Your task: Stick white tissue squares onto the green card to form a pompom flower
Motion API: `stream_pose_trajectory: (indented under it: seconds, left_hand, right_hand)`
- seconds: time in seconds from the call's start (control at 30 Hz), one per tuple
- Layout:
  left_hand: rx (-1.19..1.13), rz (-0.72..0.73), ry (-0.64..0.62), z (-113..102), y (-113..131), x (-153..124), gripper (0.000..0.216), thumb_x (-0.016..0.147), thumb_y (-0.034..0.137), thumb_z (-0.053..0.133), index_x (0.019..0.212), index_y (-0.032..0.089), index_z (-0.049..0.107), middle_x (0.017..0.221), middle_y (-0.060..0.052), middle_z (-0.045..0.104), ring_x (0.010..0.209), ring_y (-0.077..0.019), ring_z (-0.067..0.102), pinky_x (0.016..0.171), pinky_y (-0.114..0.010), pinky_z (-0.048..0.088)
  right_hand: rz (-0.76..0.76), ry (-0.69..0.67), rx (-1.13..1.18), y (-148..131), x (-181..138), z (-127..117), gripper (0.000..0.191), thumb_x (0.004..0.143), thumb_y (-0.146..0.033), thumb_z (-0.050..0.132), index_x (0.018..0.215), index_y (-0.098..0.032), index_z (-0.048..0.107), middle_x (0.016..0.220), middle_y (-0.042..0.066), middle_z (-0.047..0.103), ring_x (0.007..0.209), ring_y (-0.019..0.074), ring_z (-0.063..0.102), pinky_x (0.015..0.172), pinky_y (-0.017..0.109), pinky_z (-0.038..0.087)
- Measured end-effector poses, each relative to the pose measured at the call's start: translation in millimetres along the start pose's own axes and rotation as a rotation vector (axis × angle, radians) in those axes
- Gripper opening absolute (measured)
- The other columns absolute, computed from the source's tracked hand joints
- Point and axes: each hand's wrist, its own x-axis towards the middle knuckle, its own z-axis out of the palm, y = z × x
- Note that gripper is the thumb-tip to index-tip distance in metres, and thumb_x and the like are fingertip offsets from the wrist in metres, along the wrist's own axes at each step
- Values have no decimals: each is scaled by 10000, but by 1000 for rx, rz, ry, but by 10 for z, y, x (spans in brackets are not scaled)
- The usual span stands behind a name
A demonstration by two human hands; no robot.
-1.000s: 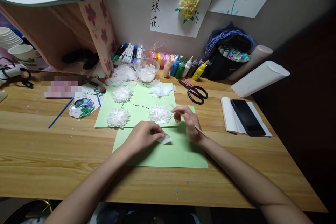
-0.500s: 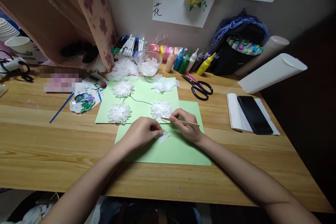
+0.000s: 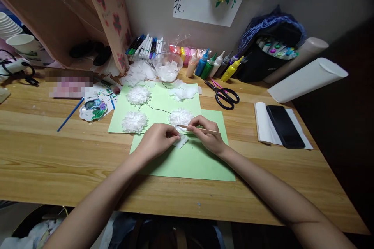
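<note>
My left hand (image 3: 157, 141) is closed, pinching a small white tissue square (image 3: 181, 140) over a light green paper sheet (image 3: 189, 159). My right hand (image 3: 206, 134) is closed on a thin wooden stick (image 3: 204, 128), which lies level with its tip at the tissue. Just beyond my fingers sits a white tissue flower (image 3: 181, 116) on a second green sheet (image 3: 157, 105), alongside two more tissue flowers (image 3: 138, 95) (image 3: 134, 121) joined by thin black drawn stems.
Black scissors (image 3: 223, 96), glue bottles (image 3: 210, 66), a clear bowl of tissue (image 3: 166, 67), loose tissue squares (image 3: 184, 92), markers (image 3: 146, 46), a paint palette (image 3: 93, 109) with a blue brush (image 3: 70, 114), and a phone on a notebook (image 3: 283, 125) lie on the wooden desk (image 3: 58, 155).
My right hand turned the stick level and brought its tip to the tissue square in my left hand. Both hands drew together near the front tissue flower; the camera tilted down slightly.
</note>
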Motion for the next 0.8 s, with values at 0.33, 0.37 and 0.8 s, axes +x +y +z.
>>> stream_pose_trajectory:
  seconds: [0.33,0.37,0.8]
  left_hand:
    - [36,-13,6,-19,-10,12,169,763,340,603,805,232,726,808,-12,723,737,-167,607,652,-284,399]
    - [37,-14,6,-18,-14,14,169,763,341,604,805,232,726,808,-12,723,736,-167,608,647,-283,398]
    - [20,1,11,-9,-37,15,190,764,350,594,781,216,727,790,-40,722,716,-173,613,625,-278,408]
  right_hand:
    - [28,-12,-20,-30,11,-23,228,895,-347,530,736,-195,589,693,-10,611,652,114,565,622,243,407]
    - [25,-10,-23,-32,11,-22,229,895,-348,530,736,-195,590,691,-10,611,650,114,565,620,243,408]
    - [8,-25,-50,-25,8,14,242,900,-356,518,738,-191,592,694,1,617,653,124,573,619,259,415]
